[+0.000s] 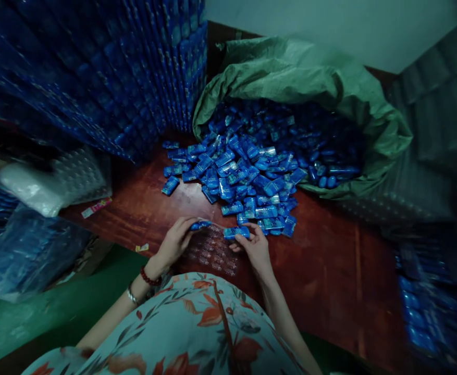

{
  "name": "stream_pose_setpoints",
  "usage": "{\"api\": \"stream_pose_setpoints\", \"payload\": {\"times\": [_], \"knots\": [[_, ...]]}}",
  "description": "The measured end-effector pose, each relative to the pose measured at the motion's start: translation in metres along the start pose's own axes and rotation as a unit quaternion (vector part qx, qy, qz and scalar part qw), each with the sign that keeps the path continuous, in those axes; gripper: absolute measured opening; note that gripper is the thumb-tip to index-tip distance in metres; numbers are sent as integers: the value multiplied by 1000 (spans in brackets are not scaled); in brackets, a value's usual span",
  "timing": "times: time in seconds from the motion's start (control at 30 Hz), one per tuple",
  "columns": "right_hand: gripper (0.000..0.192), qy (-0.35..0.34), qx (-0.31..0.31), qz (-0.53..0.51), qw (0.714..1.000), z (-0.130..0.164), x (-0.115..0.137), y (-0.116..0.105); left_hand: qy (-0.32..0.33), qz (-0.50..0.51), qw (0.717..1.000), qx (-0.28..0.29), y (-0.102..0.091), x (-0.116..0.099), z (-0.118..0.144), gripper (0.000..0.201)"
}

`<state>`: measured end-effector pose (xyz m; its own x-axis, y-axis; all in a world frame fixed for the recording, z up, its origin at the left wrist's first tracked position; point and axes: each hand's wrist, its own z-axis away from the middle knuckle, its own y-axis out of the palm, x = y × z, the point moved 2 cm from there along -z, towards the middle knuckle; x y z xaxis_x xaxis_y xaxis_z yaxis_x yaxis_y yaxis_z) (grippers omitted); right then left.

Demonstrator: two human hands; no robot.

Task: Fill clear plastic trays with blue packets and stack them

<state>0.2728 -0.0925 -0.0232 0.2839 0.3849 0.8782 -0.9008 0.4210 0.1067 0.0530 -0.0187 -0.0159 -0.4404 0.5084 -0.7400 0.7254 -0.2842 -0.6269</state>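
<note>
My left hand [176, 239] is closed on a small blue packet [200, 225], seen nearly edge-on. Between thumb and fingers of my right hand [256, 249] lies another blue packet [234, 233], its printed face turned up. Below and between both hands is a clear plastic tray [212, 252] with moulded hollows, close to my body. Just beyond my hands a heap of similar blue packets [247, 177] covers part of the reddish-brown table [318, 265]. The print on the packets is too small to read.
A large green sack [310, 78] lies open behind the heap, full of blue packets. Tall stacks of blue-filled trays [134, 73] stand at the left. Clear trays [82, 174] and a pink-and-yellow strip [96, 207] lie at the left edge. More blue packs [416, 307] sit at the right.
</note>
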Motion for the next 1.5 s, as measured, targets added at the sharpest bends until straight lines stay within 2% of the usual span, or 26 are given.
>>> {"api": "stream_pose_setpoints", "payload": {"times": [0.13, 0.23, 0.3, 0.43, 0.57, 0.8, 0.87, 1.0, 1.07, 1.1, 1.17, 1.23, 1.37, 1.43, 1.5], "knots": [[42, -78, -82, 111, 987, 8, -17, -4, 39, -44, 994, 90, 17, -4, -3, 34], [32, -165, -126, 241, 948, 13, -24, -1, 60, -101, 986, 120, 19, -1, -6, 39], [29, -189, -134, 282, 931, 14, -25, 2, 88, -123, 979, 138, 18, -1, -6, 41], [29, -198, -112, 295, 928, 12, -26, 3, 129, -124, 974, 142, 17, -5, -6, 44], [29, -219, -71, 319, 919, 10, -30, 4, 134, -122, 975, 132, 17, -6, -10, 45], [25, -274, -22, 335, 901, 0, -28, 8, 72, -172, 958, 219, 11, -11, -23, 33], [23, -277, -17, 326, 904, -2, -24, 9, 61, -193, 950, 239, 9, -15, -25, 32], [24, -242, -35, 278, 929, -5, -21, 10, 53, -215, 944, 246, 7, -22, -24, 31], [24, -249, -38, 281, 926, -6, -20, 12, 48, -229, 939, 252, 6, -24, -23, 30], [23, -267, -33, 300, 915, -5, -19, 13, 43, -237, 936, 257, 5, -25, -23, 28], [22, -308, -10, 377, 873, -2, -13, 18, 34, -252, 930, 266, 5, -28, -23, 26], [22, -323, 23, 487, 811, 3, -3, 26, 28, -267, 924, 272, 7, -31, -24, 26], [27, -285, 84, 662, 689, 13, 19, 46, 32, -318, 901, 293, 19, -36, -28, 25], [30, -268, 103, 701, 653, 14, 27, 57, 35, -341, 893, 292, 27, -37, -31, 27], [31, -264, 107, 718, 635, 12, 30, 64, 34, -357, 890, 282, 31, -37, -34, 28]]}}
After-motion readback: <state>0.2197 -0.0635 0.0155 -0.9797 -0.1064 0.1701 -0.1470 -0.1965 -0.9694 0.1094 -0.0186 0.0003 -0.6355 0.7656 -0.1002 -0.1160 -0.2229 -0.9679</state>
